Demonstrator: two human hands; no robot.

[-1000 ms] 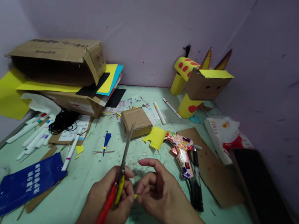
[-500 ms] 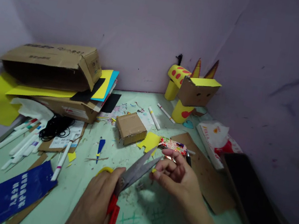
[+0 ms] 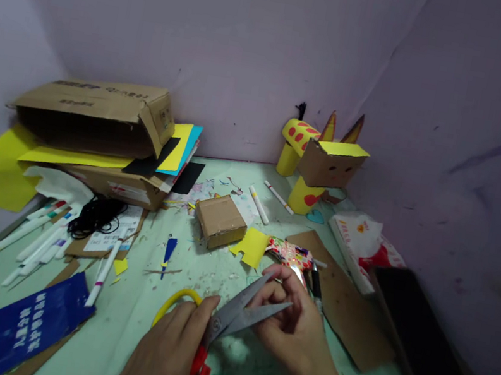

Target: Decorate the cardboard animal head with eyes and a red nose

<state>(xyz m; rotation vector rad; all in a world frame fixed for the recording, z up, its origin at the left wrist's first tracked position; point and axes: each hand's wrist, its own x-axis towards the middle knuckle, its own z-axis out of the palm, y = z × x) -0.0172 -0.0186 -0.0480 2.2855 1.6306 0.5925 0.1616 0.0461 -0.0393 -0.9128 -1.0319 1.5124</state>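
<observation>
Metal scissors (image 3: 219, 323) in left hand (image 3: 170, 348), blades (image 3: 253, 317) apart — right hand (image 3: 295, 334) curled, grip unclear

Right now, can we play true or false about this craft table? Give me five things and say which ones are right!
1. The left hand holds the scissors. True.
2. The scissors' blades are closed together. False: they are spread apart.
3. The spotted animal has no ears. False: two pointed ears stand up on its head.
4. The black cord is to the left of the small cardboard box. True.
5. The blue packet has red writing. False: its writing is white.
</observation>
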